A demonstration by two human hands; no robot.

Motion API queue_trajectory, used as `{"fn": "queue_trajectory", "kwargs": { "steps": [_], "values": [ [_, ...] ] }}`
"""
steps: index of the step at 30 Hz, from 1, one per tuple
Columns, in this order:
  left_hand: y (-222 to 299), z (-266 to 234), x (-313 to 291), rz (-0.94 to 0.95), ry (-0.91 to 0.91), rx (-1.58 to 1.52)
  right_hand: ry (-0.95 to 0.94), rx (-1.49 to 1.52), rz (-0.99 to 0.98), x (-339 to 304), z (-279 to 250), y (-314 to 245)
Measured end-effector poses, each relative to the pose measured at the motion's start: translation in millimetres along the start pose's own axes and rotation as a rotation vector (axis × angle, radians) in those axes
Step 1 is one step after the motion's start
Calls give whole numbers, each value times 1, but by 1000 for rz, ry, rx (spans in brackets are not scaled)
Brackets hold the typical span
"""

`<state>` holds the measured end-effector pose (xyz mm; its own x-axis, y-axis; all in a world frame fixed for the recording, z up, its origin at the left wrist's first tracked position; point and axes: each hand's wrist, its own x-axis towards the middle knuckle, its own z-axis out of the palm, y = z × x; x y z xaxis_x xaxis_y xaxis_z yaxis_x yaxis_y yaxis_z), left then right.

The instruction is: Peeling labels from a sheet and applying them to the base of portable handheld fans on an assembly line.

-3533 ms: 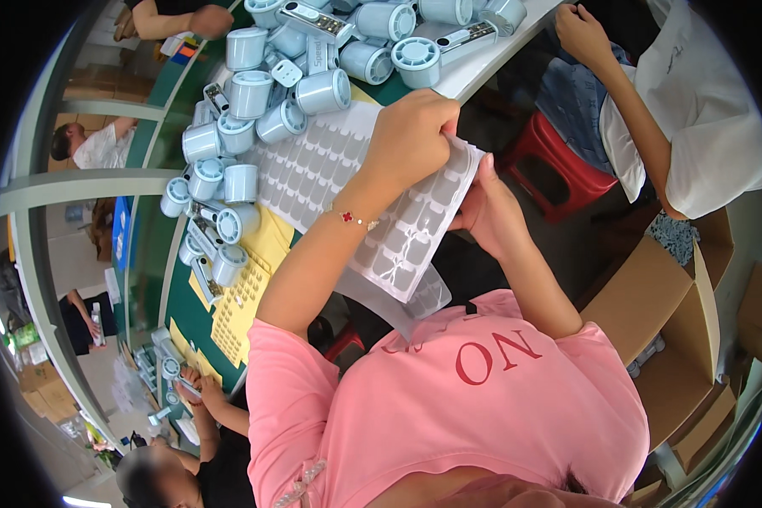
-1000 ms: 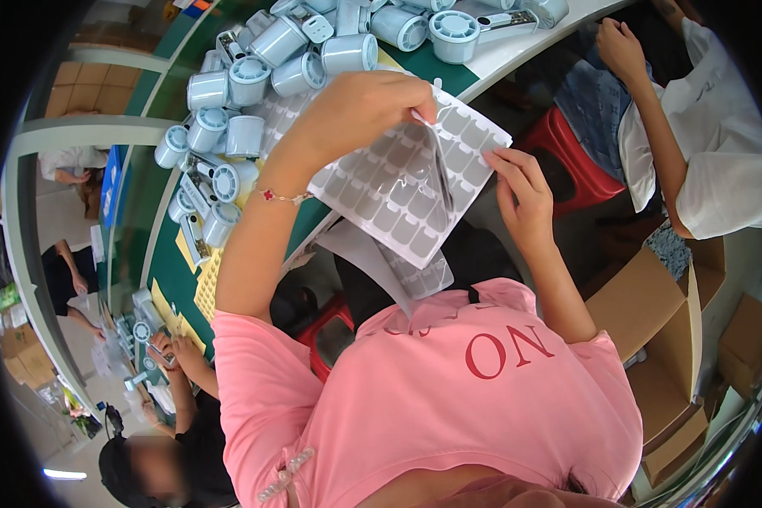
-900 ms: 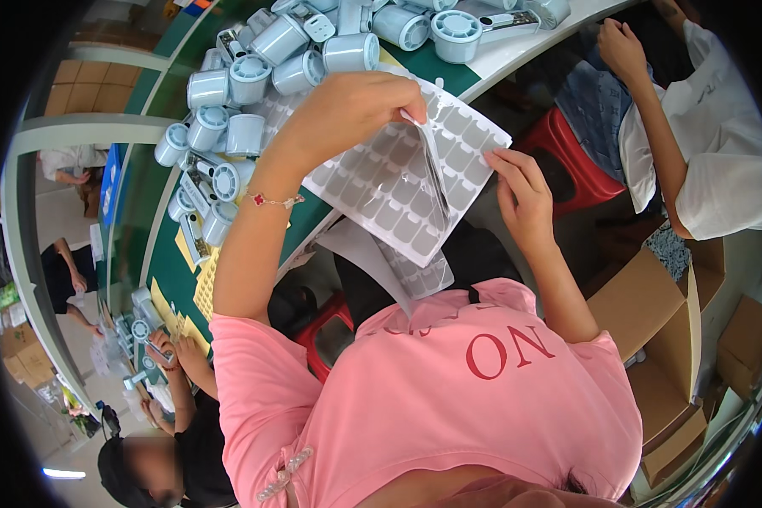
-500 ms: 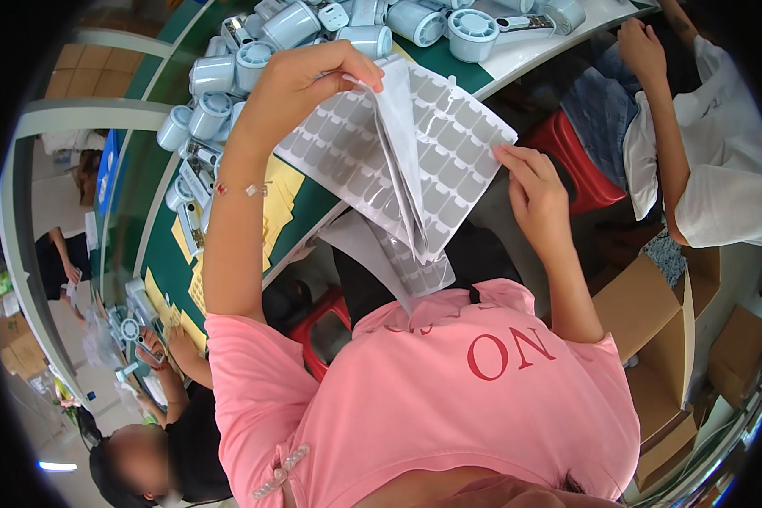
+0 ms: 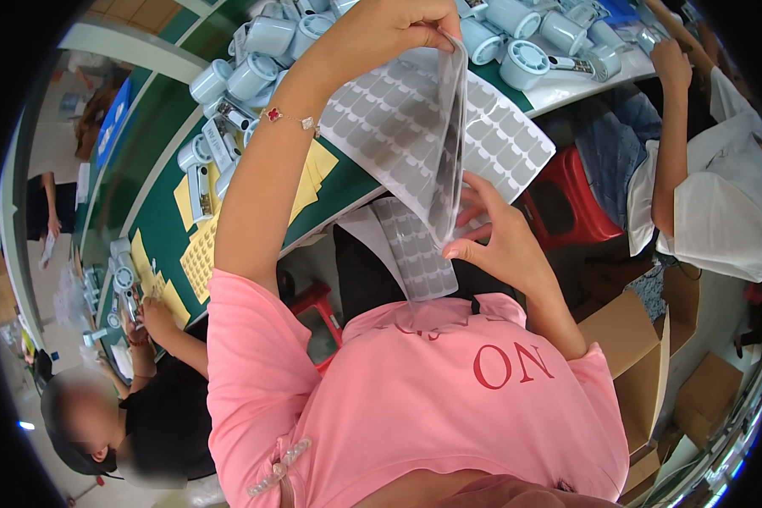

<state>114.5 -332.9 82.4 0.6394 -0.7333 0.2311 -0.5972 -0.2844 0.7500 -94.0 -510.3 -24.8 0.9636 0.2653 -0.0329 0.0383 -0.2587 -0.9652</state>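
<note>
My left hand (image 5: 416, 24) pinches the far edge of a lifted sheet (image 5: 450, 127), which stands up in a fold. Below and beside it lie white sheets of grey die-cut labels (image 5: 381, 110), partly over the table edge. Near the fold's lower corner, my right hand (image 5: 510, 245) has its thumb and fingers spread. Its fingertips come close to the sheets; whether they touch is unclear. Another grey label sheet with a loose white backing (image 5: 416, 258) hangs over my lap.
Light-blue handheld fans (image 5: 254, 76) are heaped on the green table (image 5: 165, 207), beside yellow sheets (image 5: 199, 258). A co-worker in white sits at the right near a red stool (image 5: 571, 199); another in black works at the left. Open cardboard boxes (image 5: 631, 339) stand at the lower right.
My left hand has moved right and farther away with the lifted sheet. My right hand has left the sheets' right corner and come nearer, toward the fold's lower end, with fingers spreading.
</note>
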Motion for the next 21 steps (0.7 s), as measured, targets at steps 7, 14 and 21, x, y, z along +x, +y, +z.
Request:
{"fn": "queue_trajectory", "kwargs": {
  "steps": [7,14,21],
  "values": [
    [-29,-18,10,70,107,-304,-151,202,53,9,-9,7],
    [3,34,25,263,-3,283,-157,741,41,27,-31,-20],
    [19,80,-17,457,317,401,-22,699,331,37,-29,-27]
  ]
}}
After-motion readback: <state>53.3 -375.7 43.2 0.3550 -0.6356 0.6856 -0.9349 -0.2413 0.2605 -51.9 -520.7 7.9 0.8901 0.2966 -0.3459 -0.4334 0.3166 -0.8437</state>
